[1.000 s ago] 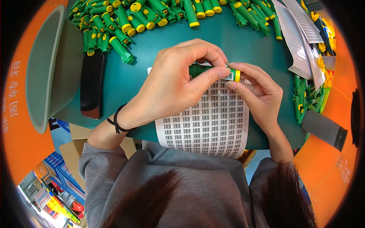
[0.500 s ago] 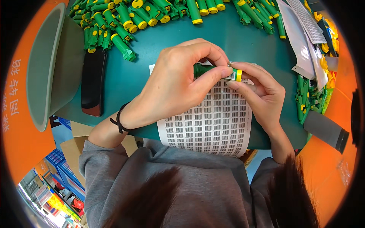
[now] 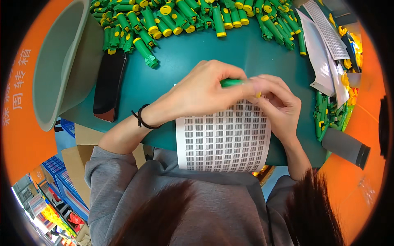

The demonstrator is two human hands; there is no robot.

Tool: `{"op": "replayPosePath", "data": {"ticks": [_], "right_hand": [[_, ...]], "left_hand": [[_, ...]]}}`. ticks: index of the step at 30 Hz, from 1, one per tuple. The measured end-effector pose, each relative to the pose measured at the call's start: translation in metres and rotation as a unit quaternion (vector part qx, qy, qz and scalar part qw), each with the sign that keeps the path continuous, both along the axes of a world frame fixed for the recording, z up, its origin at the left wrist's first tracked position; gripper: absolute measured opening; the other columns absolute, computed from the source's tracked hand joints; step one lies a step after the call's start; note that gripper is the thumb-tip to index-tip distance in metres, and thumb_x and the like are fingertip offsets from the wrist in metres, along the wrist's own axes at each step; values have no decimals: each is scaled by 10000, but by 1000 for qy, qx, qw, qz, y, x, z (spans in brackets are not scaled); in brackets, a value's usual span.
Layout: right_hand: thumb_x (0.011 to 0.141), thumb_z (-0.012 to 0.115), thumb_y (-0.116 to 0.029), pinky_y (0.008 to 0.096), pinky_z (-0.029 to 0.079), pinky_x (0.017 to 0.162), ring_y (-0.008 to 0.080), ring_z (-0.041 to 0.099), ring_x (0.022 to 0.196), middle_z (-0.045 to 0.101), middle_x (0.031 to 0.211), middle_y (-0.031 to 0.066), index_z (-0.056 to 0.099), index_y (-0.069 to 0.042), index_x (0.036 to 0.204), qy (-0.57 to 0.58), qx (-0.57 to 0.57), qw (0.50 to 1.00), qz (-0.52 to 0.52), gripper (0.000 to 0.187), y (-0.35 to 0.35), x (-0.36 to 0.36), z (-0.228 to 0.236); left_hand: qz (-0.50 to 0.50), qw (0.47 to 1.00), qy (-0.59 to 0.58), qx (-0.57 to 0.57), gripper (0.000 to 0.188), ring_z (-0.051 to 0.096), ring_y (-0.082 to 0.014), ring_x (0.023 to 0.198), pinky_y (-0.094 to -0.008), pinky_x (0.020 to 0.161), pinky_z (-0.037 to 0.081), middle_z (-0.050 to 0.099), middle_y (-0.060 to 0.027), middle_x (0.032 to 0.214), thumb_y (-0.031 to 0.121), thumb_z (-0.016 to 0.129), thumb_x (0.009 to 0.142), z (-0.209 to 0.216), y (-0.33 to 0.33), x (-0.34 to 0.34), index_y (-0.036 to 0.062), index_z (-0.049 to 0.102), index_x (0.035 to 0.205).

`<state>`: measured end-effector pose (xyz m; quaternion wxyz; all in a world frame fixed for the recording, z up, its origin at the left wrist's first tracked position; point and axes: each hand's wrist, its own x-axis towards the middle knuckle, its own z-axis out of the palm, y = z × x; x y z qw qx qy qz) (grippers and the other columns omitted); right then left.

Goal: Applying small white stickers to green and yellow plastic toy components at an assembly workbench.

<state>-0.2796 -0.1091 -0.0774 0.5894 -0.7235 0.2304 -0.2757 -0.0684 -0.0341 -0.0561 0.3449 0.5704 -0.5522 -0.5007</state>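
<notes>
A green tube with a yellow end (image 3: pixel 232 83) is held between my two hands, over a white sheet of small barcode stickers (image 3: pixel 221 143). My left hand (image 3: pixel 201 90), wearing a black band at the wrist, is closed round the green body. At the tube's yellow end, the fingers of my right hand (image 3: pixel 283 100) are pinched together. Fingers and motion blur hide most of the tube. The sticker sheet bends down over the table's near edge, below both hands.
Many similar green tubes (image 3: pixel 184 18) are heaped along the far side. To the left are a black phone (image 3: pixel 110 86) and a grey-green bin (image 3: pixel 84 61). White plastic bags (image 3: pixel 318 57), more green pieces (image 3: pixel 322 117) and a grey cylinder (image 3: pixel 344 148) lie at the right.
The view has shifted slightly. The tube is now more covered by my fingers, and the barcode sticker seen on it earlier is hidden. Both hands still hold it.
</notes>
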Motion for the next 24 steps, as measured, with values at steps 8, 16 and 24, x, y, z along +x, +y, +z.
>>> {"op": "replayPosePath", "data": {"ticks": [8, 16, 24], "right_hand": [[793, 750, -47, 247, 414, 888, 144, 528, 1099, 590, 1225, 42, 621, -21, 1227, 220, -251, 940, -76, 454, -50, -40, 13], [907, 693, -51, 193, 456, 747, 72, 582, 858, 619, 947, 11, 627, 17, 1172, 159, 35, 984, -70, 282, -41, -34, -10], [975, 628, -91, 217, 474, 676, 66, 577, 729, 642, 868, 27, 636, 20, 1078, 84, 163, 974, -134, 152, -38, -23, -13]], "left_hand": [[460, 813, -246, -260, 323, 571, -60, 836, -234, 723, 460, 712, -14, 919, 269, 529, 1039, 60, 55, 90, 30, 706, 1166], [321, 729, -497, -346, 221, 657, -260, 1064, -357, 934, 501, 711, -99, 1130, 42, 689, 862, 59, 70, 82, 35, 710, 1081], [138, 887, -234, -373, 241, 603, -236, 838, -369, 741, 506, 623, -59, 958, 136, 753, 823, -42, -21, -46, 46, 708, 1042]]}}
